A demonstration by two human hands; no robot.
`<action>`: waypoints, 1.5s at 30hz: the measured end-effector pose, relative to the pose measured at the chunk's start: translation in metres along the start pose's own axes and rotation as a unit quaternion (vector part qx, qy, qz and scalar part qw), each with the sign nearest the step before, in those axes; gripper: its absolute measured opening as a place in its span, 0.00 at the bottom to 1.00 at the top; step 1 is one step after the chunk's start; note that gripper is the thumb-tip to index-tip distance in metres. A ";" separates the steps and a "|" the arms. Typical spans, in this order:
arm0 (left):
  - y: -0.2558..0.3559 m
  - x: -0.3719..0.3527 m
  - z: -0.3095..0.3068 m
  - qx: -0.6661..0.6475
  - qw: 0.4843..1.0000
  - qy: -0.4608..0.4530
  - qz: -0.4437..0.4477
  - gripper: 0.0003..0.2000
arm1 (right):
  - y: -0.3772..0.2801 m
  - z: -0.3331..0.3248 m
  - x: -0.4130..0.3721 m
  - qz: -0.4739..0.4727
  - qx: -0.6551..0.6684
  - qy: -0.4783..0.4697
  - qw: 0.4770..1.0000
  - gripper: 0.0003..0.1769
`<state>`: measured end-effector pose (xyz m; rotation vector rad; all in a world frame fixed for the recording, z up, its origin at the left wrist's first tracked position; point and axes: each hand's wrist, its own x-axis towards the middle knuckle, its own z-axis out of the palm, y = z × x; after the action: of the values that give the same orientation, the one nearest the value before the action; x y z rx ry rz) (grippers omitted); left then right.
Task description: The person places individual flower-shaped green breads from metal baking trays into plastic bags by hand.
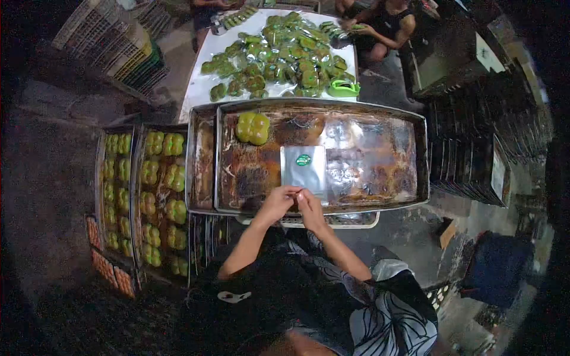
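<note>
A clear plastic bag [303,169] with a small green label lies over the worn metal tray [374,160] in front of me. My left hand [279,203] and my right hand [310,209] meet at the bag's near edge, fingertips pinched together on it. One green, four-lobed bun [253,129] sits in the tray's far left corner, apart from both hands.
Beyond the tray, a white table [196,89] bears a heap of bagged green buns [291,53] and a bright green object [344,88]. Trays of buns [163,202] stand at the left. Stacked trays [469,166] are at the right. Other people [395,26] sit at the table's far end.
</note>
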<state>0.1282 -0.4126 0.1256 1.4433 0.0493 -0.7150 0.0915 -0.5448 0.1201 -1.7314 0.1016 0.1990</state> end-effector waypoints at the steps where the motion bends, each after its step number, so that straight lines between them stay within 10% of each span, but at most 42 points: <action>1: 0.007 0.000 -0.008 0.006 1.000 -0.013 -0.023 0.18 | -0.002 0.002 -0.001 -0.002 -0.022 -0.003 1.000 0.22; 7: 0.009 -0.002 -0.029 -0.011 1.000 -0.014 0.023 0.18 | -0.021 0.015 -0.008 -0.047 -0.260 0.107 0.958 0.10; 13: 0.020 0.004 -0.044 0.103 0.977 0.158 0.099 0.12 | -0.011 0.035 -0.007 0.028 -0.152 0.121 0.981 0.08; 22: 0.036 -0.010 -0.053 -0.029 0.981 0.186 0.051 0.12 | -0.057 0.055 0.029 0.004 -0.194 0.104 0.975 0.12; 27: 0.035 -0.012 -0.051 0.105 0.964 0.182 0.161 0.07 | -0.059 0.051 0.023 -0.036 -0.199 0.069 0.977 0.09; 29: 0.033 -0.012 -0.046 0.123 0.934 0.248 0.226 0.08 | -0.081 0.043 0.041 0.315 -0.016 -0.091 0.945 0.18; 34: 0.046 -0.023 -0.047 0.134 0.929 0.232 0.256 0.13 | -0.088 0.072 0.089 0.095 0.501 -0.049 0.859 0.27; 35: 0.041 -0.017 -0.055 -0.146 0.925 0.249 0.246 0.17 | -0.102 0.089 0.092 0.052 0.621 -0.022 0.782 0.28; 36: 0.031 -0.013 -0.065 -0.414 0.848 0.248 0.220 0.22 | -0.090 0.102 0.087 0.083 0.586 -0.080 0.802 0.32; 38: -0.011 -0.019 -0.135 -0.539 0.829 0.120 0.087 0.21 | -0.054 0.136 0.082 0.234 0.520 -0.153 0.807 0.30; 40: 0.010 -0.021 -0.155 -0.517 0.812 0.224 0.154 0.17 | -0.062 0.118 0.119 -0.020 0.014 -0.273 0.962 0.28; 41: -0.009 -0.014 -0.176 -0.527 0.770 0.330 0.146 0.14 | -0.027 0.119 0.149 -0.082 -0.173 -0.230 0.954 0.38; 42: -0.005 -0.022 -0.189 -0.469 0.800 0.318 0.197 0.15 | -0.014 0.122 0.179 -0.234 -0.496 -0.070 0.833 0.45; 45: 0.009 -0.037 -0.214 -0.525 0.731 0.373 0.226 0.23 | 0.047 0.110 0.254 -0.266 -0.576 -0.103 0.767 0.36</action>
<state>0.1852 -0.2028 0.1145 0.4804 0.6112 0.3608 0.3234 -0.4330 0.0093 -2.8521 -0.8480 0.0001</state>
